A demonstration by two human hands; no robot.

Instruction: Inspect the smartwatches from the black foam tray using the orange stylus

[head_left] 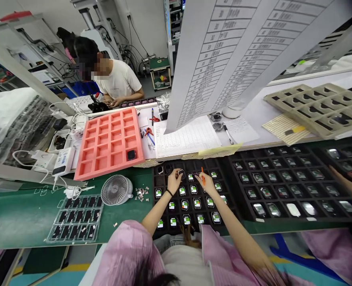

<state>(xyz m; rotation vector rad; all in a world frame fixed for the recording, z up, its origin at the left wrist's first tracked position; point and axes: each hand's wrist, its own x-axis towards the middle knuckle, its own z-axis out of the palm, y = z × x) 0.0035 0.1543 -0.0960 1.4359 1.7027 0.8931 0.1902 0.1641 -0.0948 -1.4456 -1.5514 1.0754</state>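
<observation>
My left hand [174,181], with a dark band at the wrist, is closed on a small dark watch [181,173] above the upper part of a black foam tray [178,232]. To its right, my right hand [206,182] grips a thin orange tool [203,177], held nearly upright over the same tray. Between the two hands lies a watch with a lit screen [190,176]. Several more watches with green and white screens fill the rows below.
A pink foam tray [110,141] holds one black watch. A round fan [116,190] and a clear tray [74,218] stand left. Another black tray [271,184] lies right, near another person's hand [350,184]. A paper sheet [223,51] hangs ahead; a person in white [122,79] sits beyond.
</observation>
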